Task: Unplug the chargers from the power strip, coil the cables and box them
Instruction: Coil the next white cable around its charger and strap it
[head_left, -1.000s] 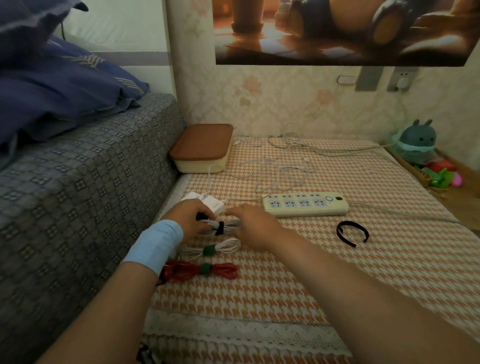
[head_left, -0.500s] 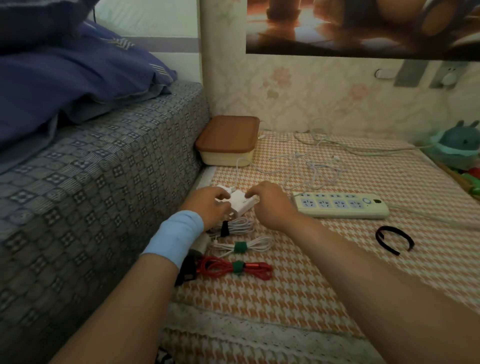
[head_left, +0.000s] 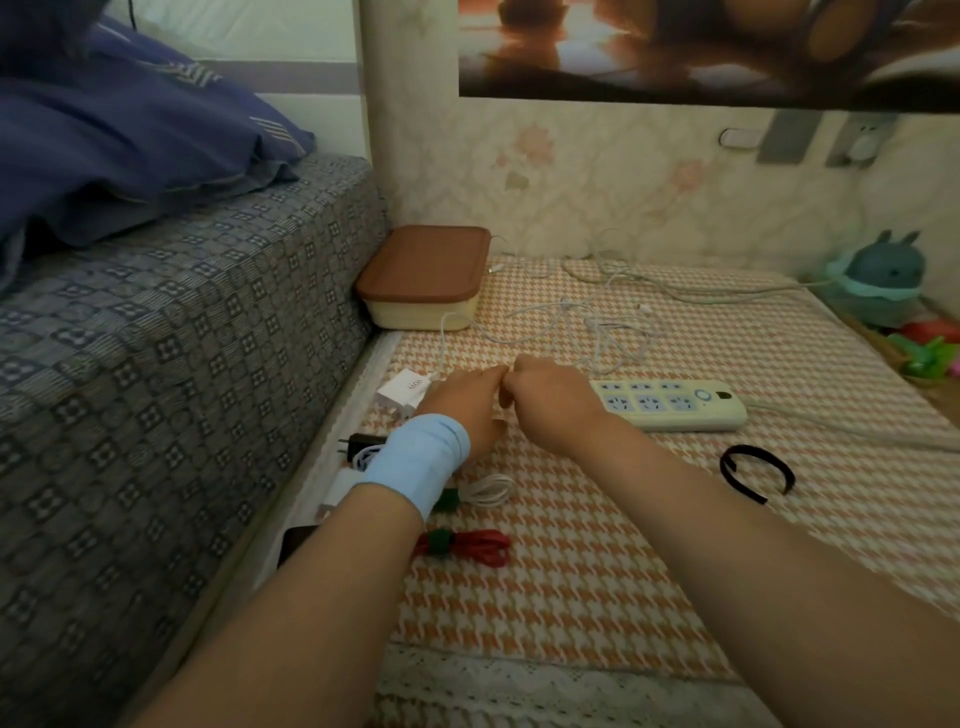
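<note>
Now, left hand (head_left: 462, 405): light-blue wristband (head_left: 415, 467) on the wrist, fingers curled, tips meeting the right hand (head_left: 550, 402) just left of the cream multi-socket power strip (head_left: 675, 410); anything pinched, impossible to tell.
Right hand: loosely fisted over the strip's left end; hold equally hidden.
White square charger (head_left: 402, 392): unplugged, lying left of the strip, beyond the left hand.
Loose white cables (head_left: 597, 332): tangled just behind the strip.
White coiled cable with green tie (head_left: 485, 491): front-left of the strip.
Red coiled cable with green tie (head_left: 467, 545): same side, nearer still.
Cream box with brown lid (head_left: 426, 275): closed, behind and left of the strip.
Black strap loop (head_left: 756, 470): just in front of the strip's right end.
</note>
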